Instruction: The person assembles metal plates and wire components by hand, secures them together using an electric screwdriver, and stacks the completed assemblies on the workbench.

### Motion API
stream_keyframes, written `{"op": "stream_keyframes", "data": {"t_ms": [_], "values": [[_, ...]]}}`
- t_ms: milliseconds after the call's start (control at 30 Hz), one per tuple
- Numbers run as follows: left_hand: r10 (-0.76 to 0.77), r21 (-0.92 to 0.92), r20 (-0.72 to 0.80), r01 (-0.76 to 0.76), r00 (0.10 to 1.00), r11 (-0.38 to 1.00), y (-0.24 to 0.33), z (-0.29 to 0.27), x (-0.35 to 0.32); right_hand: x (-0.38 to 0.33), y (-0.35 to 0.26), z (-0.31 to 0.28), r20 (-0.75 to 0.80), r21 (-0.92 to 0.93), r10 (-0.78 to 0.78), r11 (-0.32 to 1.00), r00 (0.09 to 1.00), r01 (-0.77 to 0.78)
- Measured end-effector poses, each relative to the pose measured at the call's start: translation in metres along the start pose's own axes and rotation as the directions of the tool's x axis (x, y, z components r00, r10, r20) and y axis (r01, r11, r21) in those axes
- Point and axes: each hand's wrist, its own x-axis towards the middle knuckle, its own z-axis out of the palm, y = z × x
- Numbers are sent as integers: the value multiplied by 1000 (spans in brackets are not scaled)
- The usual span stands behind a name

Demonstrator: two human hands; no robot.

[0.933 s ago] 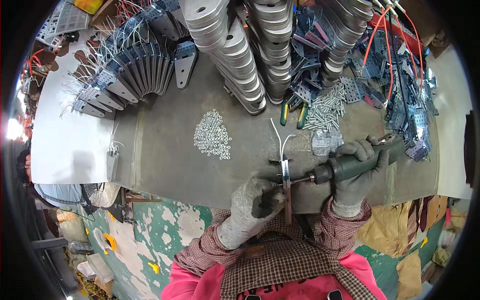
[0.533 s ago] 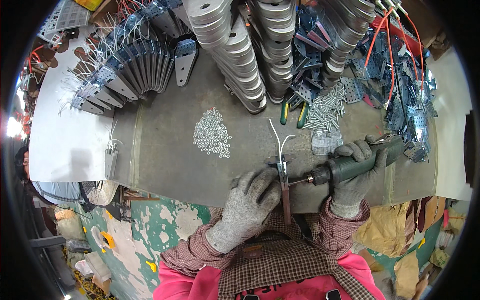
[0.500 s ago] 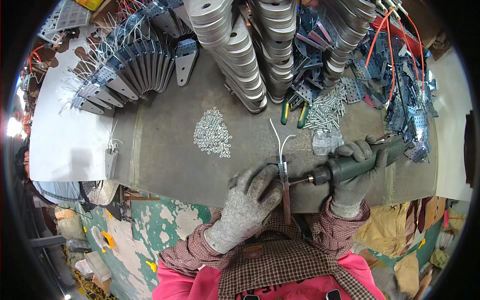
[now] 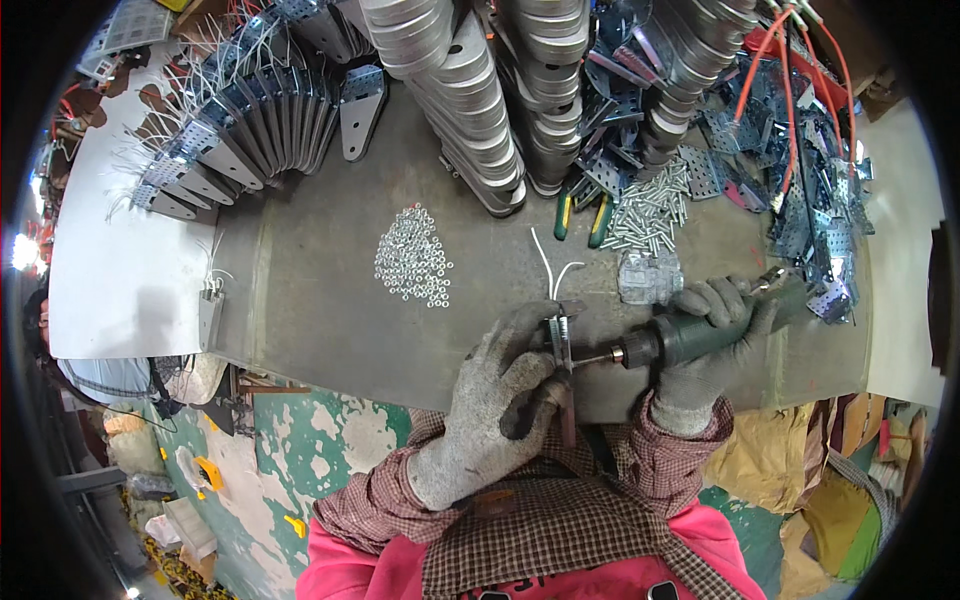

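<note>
Wrapped in a grey knit glove, my left hand (image 4: 495,410) grips a flat metal bracket assembly (image 4: 560,345) stood on edge, two white wires (image 4: 548,268) rising from its far end. My right hand (image 4: 705,345), gloved too, is closed round a dark green power screwdriver (image 4: 695,332) that lies level and points left. The long bit (image 4: 592,358) reaches the side of the assembly by my left fingertips; the screw end is too small to make out. Beyond my left hand lies a loose pile of small nuts (image 4: 412,258). A heap of screws (image 4: 648,212) lies beyond the screwdriver.
Tall stacks of rounded metal plates (image 4: 470,110) stand at the back. Finished-looking brackets with wires (image 4: 265,130) fan out at the far left. Green-and-yellow pliers (image 4: 598,218), a clear plastic piece (image 4: 650,278) and heaped perforated blue-grey brackets (image 4: 830,240) lie right of the middle.
The whole view has shifted slightly. My left fingers have re-spread around the bracket assembly, with the index finger and thumb further apart. The screwdriver's bit stays against the assembly.
</note>
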Motion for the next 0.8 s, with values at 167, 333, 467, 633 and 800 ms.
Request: {"op": "stream_keyframes", "data": {"t_ms": [167,333,467,633,800], "values": [[-103,147,2,102,995,984,5,0,-14,-4,2,-4,-221,-303,-197,945,955,125],[-286,177,165,257,944,950,12,-5,-17,-4,10,4,-260,-577,-349,804,900,145],[-230,137,144,210,963,968,9,-4,-21,-2,12,5,-282,-574,-327,811,902,115],[-231,52,135,226,963,973,-4,-2,-32,-2,16,6,-252,-556,-304,822,919,120],[-94,-140,121,110,988,984,1,-14,-18,0,6,5,-13,-228,-186,957,983,178]]}}
